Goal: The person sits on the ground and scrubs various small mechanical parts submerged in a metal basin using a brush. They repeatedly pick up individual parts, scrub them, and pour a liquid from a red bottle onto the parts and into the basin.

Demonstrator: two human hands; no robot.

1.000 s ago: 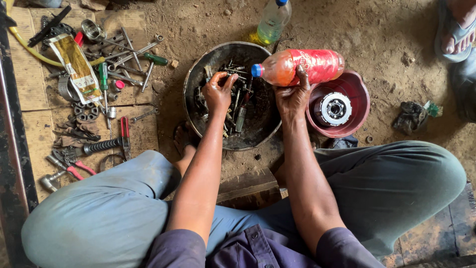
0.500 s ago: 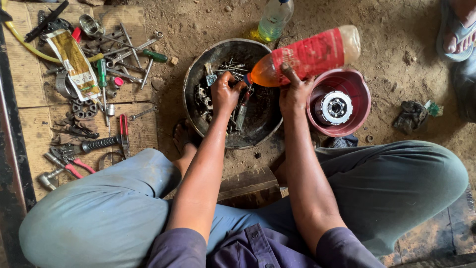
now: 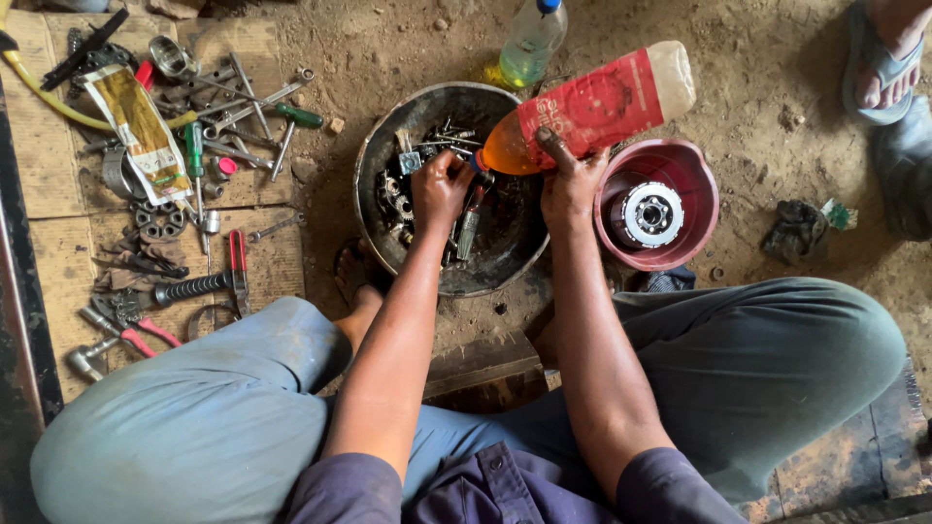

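Right hand grips the tilted red-labelled bottle, neck over the black pan; left hand fingers curled on parts inside; pouring under way, bottle part-full.

We see a bottle with a red label and orange liquid at its neck, pale and clear at its raised end. Under its neck sits a black, grimy pan of grey metal parts. Right of the pan, a dull red bowl holds a silver and black round part. Beyond the pan stands a clear bottle with yellowish liquid and a blue cap. Left of the pan, tan cardboard carries red-handled pliers and a green-handled screwdriver. Our trousers are grey-blue.
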